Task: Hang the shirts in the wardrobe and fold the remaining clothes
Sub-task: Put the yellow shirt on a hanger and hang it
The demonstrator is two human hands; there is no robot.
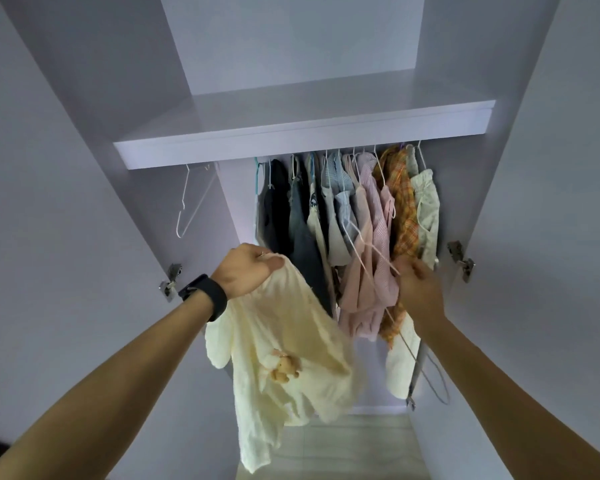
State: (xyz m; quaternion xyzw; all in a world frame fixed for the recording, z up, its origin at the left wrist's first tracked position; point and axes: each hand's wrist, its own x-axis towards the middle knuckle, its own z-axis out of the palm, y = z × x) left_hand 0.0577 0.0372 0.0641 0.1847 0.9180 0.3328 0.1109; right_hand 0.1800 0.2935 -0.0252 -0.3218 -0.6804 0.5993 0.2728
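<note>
Left hand [246,268] grips soft, crinkled pale-yellow shirt [284,358] at its top, hanging before the open wardrobe [291,46] | right hand [418,282] curls round thin white wire hanger [369,249] | matte white shelf [291,133] above

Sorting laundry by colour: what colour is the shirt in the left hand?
The shirt is pale yellow, seen in the head view.

White shelf [302,133] overhead; open doors [66,237] either side, metal hinges [461,259]; pale tiled floor [343,452].
</note>
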